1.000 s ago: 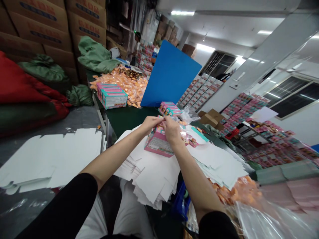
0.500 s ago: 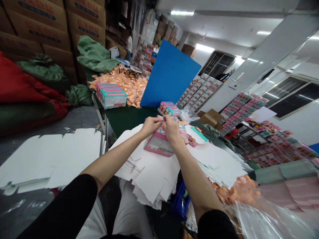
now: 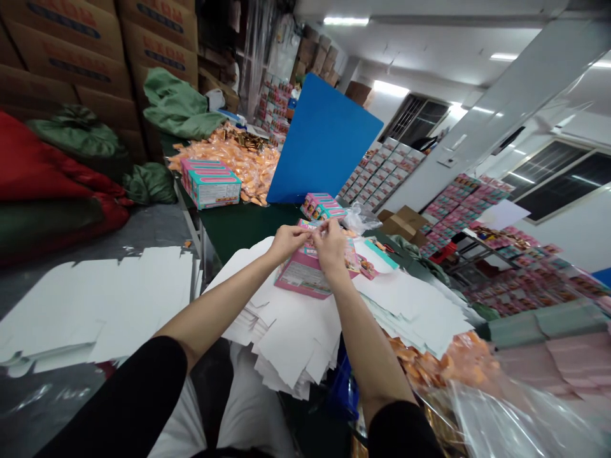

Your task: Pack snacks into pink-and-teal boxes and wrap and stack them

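Observation:
A pink printed carton (image 3: 305,275) rests on a stack of white die-cut card sheets (image 3: 296,343) in front of me. Over its top, my left hand (image 3: 289,240) and my right hand (image 3: 330,245) meet with fingertips pinched close together. What lies between the fingertips is too small to make out and partly hidden by the fingers. Just right of the carton lies a small printed card piece (image 3: 367,267). Behind my hands stands a pink and teal box (image 3: 321,206), with a clear plastic bag (image 3: 359,219) beside it.
A blue board (image 3: 324,140) stands upright at the back of the green table. To its left are a pink and teal box (image 3: 210,183) and a heap of orange packets (image 3: 252,166). More white sheets (image 3: 415,305) lie to the right; another stack (image 3: 109,299) is at left.
My right hand has lifted slightly, its fingers rising over the carton's top. My left hand and the carton stay almost in place; the view has shifted a little.

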{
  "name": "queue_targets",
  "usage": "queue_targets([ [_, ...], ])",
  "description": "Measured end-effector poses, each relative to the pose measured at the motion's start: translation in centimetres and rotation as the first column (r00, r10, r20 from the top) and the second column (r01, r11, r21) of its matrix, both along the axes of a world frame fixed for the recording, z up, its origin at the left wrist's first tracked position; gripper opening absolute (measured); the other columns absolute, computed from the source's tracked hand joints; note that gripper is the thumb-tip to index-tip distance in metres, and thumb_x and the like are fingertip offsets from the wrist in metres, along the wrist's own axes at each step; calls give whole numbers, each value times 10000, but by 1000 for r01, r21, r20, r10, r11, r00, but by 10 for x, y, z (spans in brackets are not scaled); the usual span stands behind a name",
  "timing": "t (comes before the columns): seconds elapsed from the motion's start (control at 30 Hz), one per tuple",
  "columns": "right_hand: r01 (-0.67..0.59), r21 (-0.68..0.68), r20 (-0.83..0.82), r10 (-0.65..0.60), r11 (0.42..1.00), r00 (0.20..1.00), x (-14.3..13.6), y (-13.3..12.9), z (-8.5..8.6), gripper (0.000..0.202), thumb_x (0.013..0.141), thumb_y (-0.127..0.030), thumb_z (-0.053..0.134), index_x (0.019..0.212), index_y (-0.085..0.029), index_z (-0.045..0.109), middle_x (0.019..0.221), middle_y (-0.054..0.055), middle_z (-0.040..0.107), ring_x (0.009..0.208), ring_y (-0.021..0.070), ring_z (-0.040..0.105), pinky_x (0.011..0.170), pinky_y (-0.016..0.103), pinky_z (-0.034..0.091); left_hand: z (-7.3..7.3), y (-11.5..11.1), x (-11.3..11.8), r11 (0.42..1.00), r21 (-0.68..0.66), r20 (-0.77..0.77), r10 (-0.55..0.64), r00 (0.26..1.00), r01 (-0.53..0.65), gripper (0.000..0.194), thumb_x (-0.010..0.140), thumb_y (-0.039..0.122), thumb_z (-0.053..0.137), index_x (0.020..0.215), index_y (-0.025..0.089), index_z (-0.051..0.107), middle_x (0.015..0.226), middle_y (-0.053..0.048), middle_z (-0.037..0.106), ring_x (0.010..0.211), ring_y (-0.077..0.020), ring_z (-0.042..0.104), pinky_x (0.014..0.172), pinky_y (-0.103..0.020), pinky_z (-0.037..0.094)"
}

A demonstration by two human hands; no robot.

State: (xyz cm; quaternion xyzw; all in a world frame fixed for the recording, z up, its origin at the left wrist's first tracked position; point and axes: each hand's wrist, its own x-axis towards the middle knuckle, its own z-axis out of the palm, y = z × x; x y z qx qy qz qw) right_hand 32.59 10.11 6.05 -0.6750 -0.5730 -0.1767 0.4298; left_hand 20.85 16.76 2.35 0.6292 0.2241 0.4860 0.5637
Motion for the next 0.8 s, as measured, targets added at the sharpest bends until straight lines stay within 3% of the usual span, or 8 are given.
queue_targets([
  [0.13, 101, 293, -408, 28, 951, 912, 41, -6, 12, 132, 758, -243, 532, 870, -210, 471, 752, -14, 552, 658, 139, 542, 643, 270, 449, 1, 2, 0, 979, -165, 143, -93, 985, 117, 290, 614, 391, 766, 756, 137, 760, 740, -73, 749, 770, -227, 687, 736, -316, 521],
  [0.23, 220, 519, -620, 186, 826, 762, 91, -44, 29, 207, 737, -266, 587, 880, -224, 442, 740, -55, 497, 551, 87, 460, 498, 213, 357, 4, 2, -2, 978, -175, 147, -88, 985, 113, 348, 571, 440, 814, 733, 139, 745, 729, -76, 739, 748, -218, 677, 714, -308, 516],
  [0.33, 189, 704, -555, 365, 684, 748, 134, -126, 49, 267, 668, -262, 682, 850, -239, 488, 691, -89, 411, 472, 52, 292, 451, 208, 234, 6, 0, -4, 984, -136, 136, -99, 986, 117, 409, 558, 507, 829, 729, 146, 744, 737, -78, 733, 755, -216, 668, 720, -308, 511],
  [0.53, 131, 732, -511, 412, 668, 754, 116, -301, 69, 162, 632, -209, 738, 681, -356, 688, 740, 14, 536, 560, 99, 376, 533, 425, 215, 1, 0, -13, 991, 57, 72, -128, 989, 124, 396, 657, 535, 775, 770, 156, 761, 862, -91, 734, 847, -231, 651, 776, -326, 498],
  [0.63, 164, 614, -642, 367, 772, 674, 63, -339, 29, 104, 702, -275, 735, 690, -361, 679, 779, 29, 583, 653, 137, 517, 572, 426, 323, -2, 1, -24, 956, 292, 17, 24, 1000, -28, 275, 688, 447, 753, 751, 180, 770, 956, -81, 707, 942, -223, 617, 816, -311, 476],
  [0.7, -20, 272, -788, 234, 962, 569, 23, -353, -23, 180, 795, -409, 656, 667, -283, 643, 749, 41, 602, 674, 174, 573, 596, 395, 433, -5, 1, -31, 924, 377, -44, 84, 996, -61, 237, 698, 405, 734, 776, 186, 778, 879, -63, 692, 852, -194, 604, 755, -294, 468],
  [0.73, -162, 12, -809, 105, 987, 578, 2, -361, -54, 275, 840, -451, 588, 656, -251, 629, 727, 46, 611, 669, 182, 591, 602, 377, 474, -7, 1, -34, 927, 373, -80, 76, 994, -41, 242, 707, 397, 721, 800, 182, 781, 808, -52, 682, 770, -175, 590, 699, -284, 459],
  [0.8, -333, -503, -685, -133, 797, 716, -36, -380, -113, 360, 879, -454, 497, 656, -211, 642, 690, 48, 633, 679, 191, 621, 632, 336, 527, -11, 0, -38, 951, 308, -121, 20, 992, 18, 265, 718, 391, 703, 832, 164, 777, 697, -32, 658, 637, -143, 543, 602, -264, 427],
])
